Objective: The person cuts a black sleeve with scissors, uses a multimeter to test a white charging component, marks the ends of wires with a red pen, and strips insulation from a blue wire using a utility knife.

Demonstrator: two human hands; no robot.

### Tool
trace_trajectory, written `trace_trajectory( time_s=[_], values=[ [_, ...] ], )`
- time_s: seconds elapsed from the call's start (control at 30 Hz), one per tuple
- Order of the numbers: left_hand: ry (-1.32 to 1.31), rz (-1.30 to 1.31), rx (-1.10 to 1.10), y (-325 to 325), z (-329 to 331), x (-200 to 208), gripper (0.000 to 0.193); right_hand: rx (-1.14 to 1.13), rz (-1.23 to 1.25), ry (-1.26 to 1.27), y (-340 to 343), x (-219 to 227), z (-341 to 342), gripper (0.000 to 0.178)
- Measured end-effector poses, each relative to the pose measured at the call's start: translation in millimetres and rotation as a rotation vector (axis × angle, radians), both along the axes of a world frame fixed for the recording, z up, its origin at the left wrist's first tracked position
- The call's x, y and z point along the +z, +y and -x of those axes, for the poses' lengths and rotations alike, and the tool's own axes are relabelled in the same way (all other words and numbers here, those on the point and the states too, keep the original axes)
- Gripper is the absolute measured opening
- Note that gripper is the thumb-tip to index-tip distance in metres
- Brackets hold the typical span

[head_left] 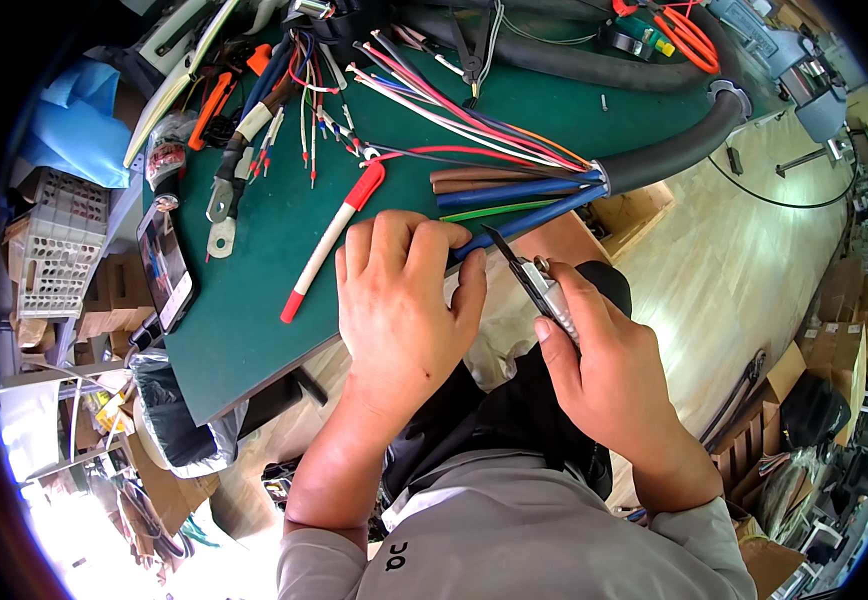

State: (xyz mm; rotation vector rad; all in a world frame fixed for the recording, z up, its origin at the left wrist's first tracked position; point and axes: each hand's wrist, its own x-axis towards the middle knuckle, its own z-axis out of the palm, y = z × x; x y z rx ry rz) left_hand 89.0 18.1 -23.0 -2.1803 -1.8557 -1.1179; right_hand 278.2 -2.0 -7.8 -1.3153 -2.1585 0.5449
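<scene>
My left hand (399, 295) pinches the end of a thick blue wire (529, 228) between thumb and fingers at the table's near edge. In my right hand (609, 370) is a silver utility knife (546, 293), its dark blade out and pointing at the blue wire close to my left fingertips. Whether the blade touches the wire I cannot tell. That wire comes out of the stripped end of a thick black cable (674, 150). Beside it fan out a green-yellow wire (499, 211), brown wires (479, 181) and several thin white, red and black wires (454, 115).
A red-and-white marker (329, 245) lies on the green table (224, 340) left of my hand. Further left are cable lugs (221, 225), a phone (166, 275) and an orange cutter (212, 110). Pliers (472, 60) lie at the back. An open wooden box (634, 215) stands below the cable.
</scene>
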Motion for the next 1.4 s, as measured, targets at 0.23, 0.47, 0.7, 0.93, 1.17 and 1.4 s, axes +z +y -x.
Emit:
trace_trajectory(
  time_s=[0.23,0.47,0.7,0.93,1.17,1.4],
  values=[
    [0.009,0.003,-0.007,0.3,0.6,-0.3,0.019,-0.007,0.0,-0.059,0.0,3.5,2.4,0.044],
    [-0.003,0.014,-0.011,0.5,1.5,0.0,0.019,-0.009,-0.007,-0.111,0.2,6.6,5.0,0.043],
    [-0.005,0.023,-0.007,1.0,1.5,0.3,0.019,-0.003,0.006,-0.195,0.3,14.7,7.5,0.042],
    [-0.01,0.042,-0.015,1.3,2.0,2.3,0.019,-0.068,0.1,-0.196,1.6,17.6,14.2,0.046],
    [-0.02,0.055,-0.023,1.8,1.7,4.1,0.017,-0.073,0.109,-0.248,0.6,15.8,16.4,0.05],
    [-0.006,0.066,-0.024,1.9,0.5,4.0,0.014,-0.075,0.104,-0.218,-3.2,3.3,15.8,0.051]
  ],
)
